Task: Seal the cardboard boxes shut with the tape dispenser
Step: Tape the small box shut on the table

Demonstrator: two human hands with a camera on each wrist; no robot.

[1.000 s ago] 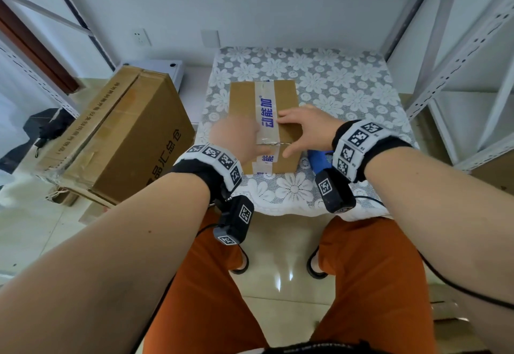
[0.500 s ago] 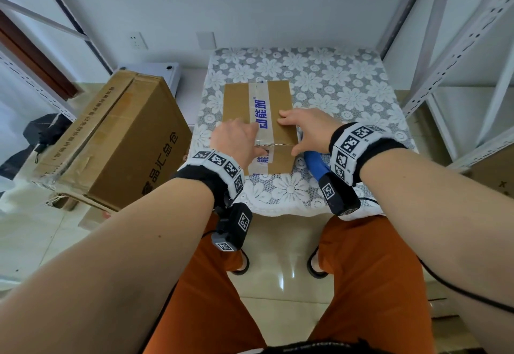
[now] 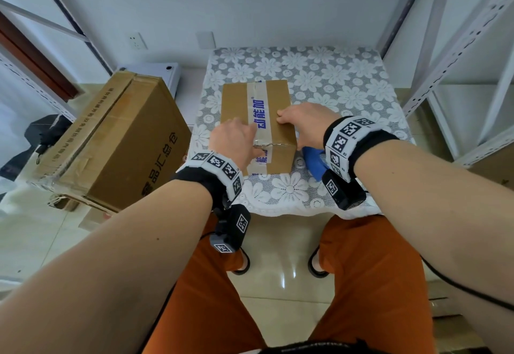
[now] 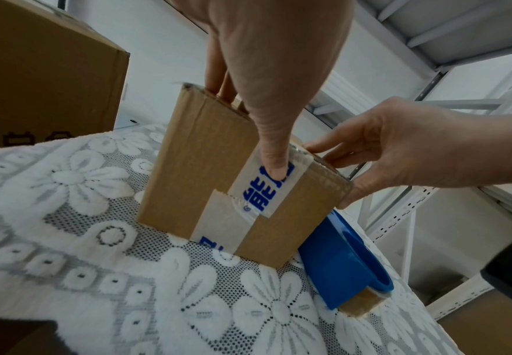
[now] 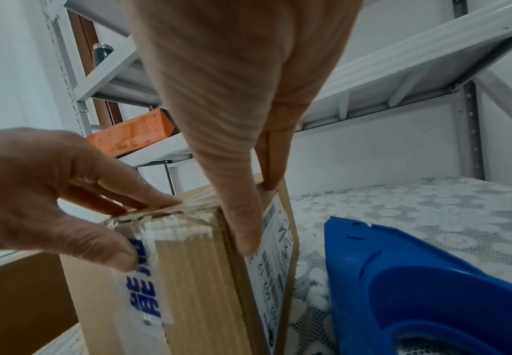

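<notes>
A small cardboard box (image 3: 233,103) stands on the lace-covered table (image 3: 333,81). White tape (image 3: 260,114) with blue characters runs across its top and down its near face. My left hand (image 3: 236,138) is at the near left edge, fingers flat on top, and its thumb (image 4: 274,165) presses the tape onto the near face. My right hand (image 3: 306,123) holds the near right corner, with fingers bent over the top and the thumb (image 5: 242,230) down the labelled right side. The blue tape dispenser (image 3: 313,161) lies on the table just right of the box, under my right wrist.
A large brown carton (image 3: 119,145) stands on the floor, close against the table's left side. Beyond that carton lies a flat white case (image 3: 155,70). White metal shelving (image 3: 459,47) rises on the right. The table's near edge is above my knees.
My right hand has slid right, off the tape, to the box's right edge. My left hand stays at the near edge, its thumb now over the tape on the near face.
</notes>
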